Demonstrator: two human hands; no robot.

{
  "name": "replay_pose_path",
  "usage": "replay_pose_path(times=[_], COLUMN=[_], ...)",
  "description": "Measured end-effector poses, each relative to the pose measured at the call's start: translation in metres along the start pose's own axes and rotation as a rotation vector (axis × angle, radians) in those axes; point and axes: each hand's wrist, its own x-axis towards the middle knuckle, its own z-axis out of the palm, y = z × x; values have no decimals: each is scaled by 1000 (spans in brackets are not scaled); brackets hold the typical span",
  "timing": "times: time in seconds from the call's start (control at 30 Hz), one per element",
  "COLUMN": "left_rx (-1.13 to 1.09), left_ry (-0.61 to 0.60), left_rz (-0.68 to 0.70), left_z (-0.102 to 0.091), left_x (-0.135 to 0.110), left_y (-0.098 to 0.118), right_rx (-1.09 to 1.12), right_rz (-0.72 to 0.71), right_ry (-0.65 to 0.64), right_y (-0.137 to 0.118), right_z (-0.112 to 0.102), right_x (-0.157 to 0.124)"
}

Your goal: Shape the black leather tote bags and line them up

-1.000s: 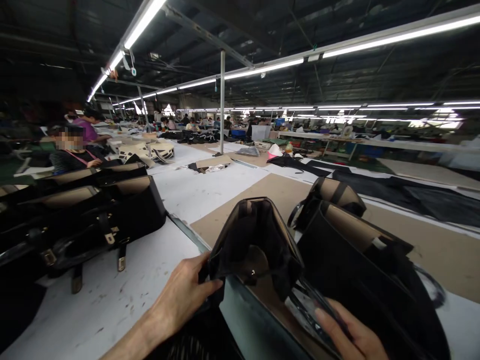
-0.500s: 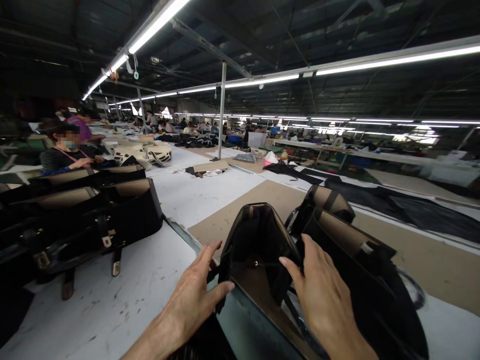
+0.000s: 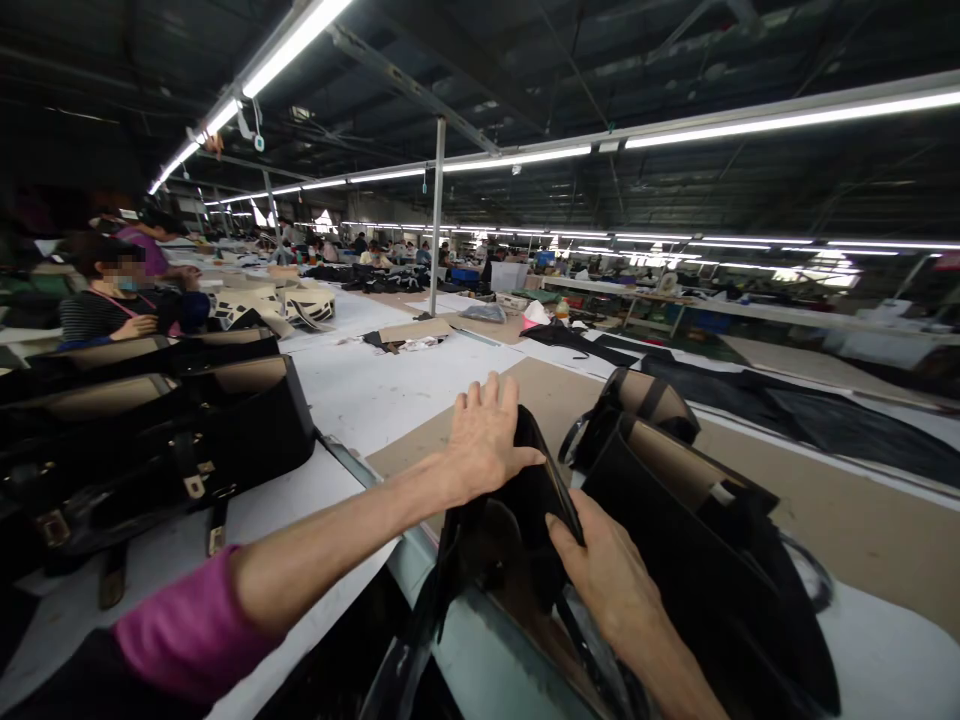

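Big factory hall with strip lights, and a long white table (image 3: 390,390) with a cardboard sheet (image 3: 559,385) on it. An open black bag (image 3: 499,555) stands at the near edge, just beside two more bags (image 3: 675,480). The left hand (image 3: 487,440) lies flat on its far rim, fingers close together and thumb out. The right hand (image 3: 607,580) pinches the right rim, thumb on the inside. There's a stack of bags (image 3: 150,430) off to the left.

Left hand (image 3: 486,440) and right hand (image 3: 600,575) grip black bag (image 3: 517,520).
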Motion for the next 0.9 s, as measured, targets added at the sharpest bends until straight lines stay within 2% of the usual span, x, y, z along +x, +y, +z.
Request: replay_pose_path(times=[0.1, 0.17, 0.23, 0.33, 0.43, 0.6, 0.67, 0.73, 0.9], left_rx=[7, 86, 269, 594, 713, 602, 502, 394, 224], left_ry=[-48, -66, -161, -394, -461, -508, -550, -575, -598], left_rz=[-26, -36, -49, -30, 106, 558, 672, 698, 619], left_z=[27, 31, 23, 2, -13, -16, -14, -13, -17], left_x=[19, 22, 22, 20, 19, 19, 19, 19, 21], left_y=[-11, -20, -28, -39, -46, -37, -30, -25, -28], right_rx=[75, 152, 240, 402, 518, 580, 591, 616, 647], right_rz=[-54, -73, -62, -23, -8, -14, -10, 2, 7], right_ry=[-4, -25, -64, -206, -289, -261, -262, -276, -320], right_y=[6, 14, 24, 40, 49, 49, 51, 54, 67], right_z=[-3, -9, -21, -39, -45, -36, -36, -38, -42], right_x=[-9, -13, -13, -9, -4, 0, 2, 3, 6])
